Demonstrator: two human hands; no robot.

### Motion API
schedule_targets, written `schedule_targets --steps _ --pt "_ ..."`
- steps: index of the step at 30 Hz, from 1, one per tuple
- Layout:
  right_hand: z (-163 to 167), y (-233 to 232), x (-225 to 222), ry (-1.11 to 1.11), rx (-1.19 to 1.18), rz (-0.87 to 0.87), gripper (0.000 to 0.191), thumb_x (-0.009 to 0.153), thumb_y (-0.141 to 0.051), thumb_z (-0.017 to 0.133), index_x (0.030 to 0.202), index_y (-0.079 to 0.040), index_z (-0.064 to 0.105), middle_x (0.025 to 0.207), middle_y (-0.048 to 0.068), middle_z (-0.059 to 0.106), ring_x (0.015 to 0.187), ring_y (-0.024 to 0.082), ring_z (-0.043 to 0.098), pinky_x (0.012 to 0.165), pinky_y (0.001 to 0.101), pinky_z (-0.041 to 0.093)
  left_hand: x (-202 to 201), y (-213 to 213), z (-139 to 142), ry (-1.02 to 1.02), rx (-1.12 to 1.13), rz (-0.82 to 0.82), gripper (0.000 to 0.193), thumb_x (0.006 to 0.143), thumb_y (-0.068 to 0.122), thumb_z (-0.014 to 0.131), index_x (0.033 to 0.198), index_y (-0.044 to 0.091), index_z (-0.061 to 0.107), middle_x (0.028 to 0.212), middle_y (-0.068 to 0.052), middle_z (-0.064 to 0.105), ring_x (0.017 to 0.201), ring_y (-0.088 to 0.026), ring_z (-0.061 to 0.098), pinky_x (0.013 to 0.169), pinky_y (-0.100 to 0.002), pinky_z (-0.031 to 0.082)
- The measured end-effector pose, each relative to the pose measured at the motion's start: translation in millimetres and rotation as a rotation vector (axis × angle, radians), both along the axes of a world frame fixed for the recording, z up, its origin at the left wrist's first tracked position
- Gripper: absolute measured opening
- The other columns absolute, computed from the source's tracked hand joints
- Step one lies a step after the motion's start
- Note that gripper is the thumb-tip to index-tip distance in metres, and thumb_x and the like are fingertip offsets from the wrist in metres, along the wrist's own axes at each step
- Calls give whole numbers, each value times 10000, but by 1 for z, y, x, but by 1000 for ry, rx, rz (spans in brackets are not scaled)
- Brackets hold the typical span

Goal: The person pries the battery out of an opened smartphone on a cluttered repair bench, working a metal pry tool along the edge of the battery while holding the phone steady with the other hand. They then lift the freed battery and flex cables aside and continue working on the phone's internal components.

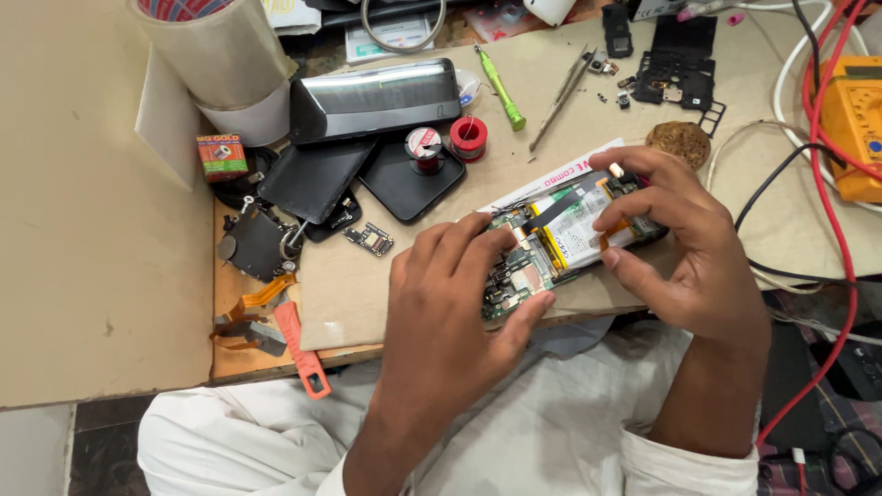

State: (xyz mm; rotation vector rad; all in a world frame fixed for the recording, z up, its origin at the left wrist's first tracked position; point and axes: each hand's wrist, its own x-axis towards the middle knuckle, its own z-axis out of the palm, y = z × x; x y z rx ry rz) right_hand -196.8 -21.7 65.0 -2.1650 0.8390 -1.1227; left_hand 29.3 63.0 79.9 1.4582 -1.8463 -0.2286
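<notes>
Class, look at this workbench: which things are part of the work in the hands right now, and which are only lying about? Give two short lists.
In hand:
left hand
right hand
opened phone, held by both hands, circuit board and battery showing

Lying about:
green screwdriver
tweezers
red wire spool
tape rolls
yellow multimeter
orange pry tool

Free room, taken from the opened phone (565, 234): bare cardboard mat (367, 294) to its left and along the near edge. Obstacles: solder spool (469, 138), green screwdriver (501, 89) and tweezers (559, 96) beyond it; red cable (827, 202) and black cable (772, 184) to its right.
</notes>
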Motion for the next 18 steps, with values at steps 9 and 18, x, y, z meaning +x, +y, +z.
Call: schedule_targets --steps 9,18 --pt "-8 -3 -9 -98 46 47 269 787 -51 684 1054 -71 670 1504 157 526 1450 250 482 1306 415 321 -2 0 3 -92 48 -9 578 759 365 844 1196 29 670 1305 -152 627 1241 -318 536 1029 -474 377" --pt "-12 -2 -9 -245 106 79 199 831 -74 666 1024 -30 676 1477 170 537 1379 226 479 1281 386 354 -15 -12 -7 -161 54 -12 587 777 378 818 1209 12 661 1308 -182 623 1237 -347 518 1015 -501 358"
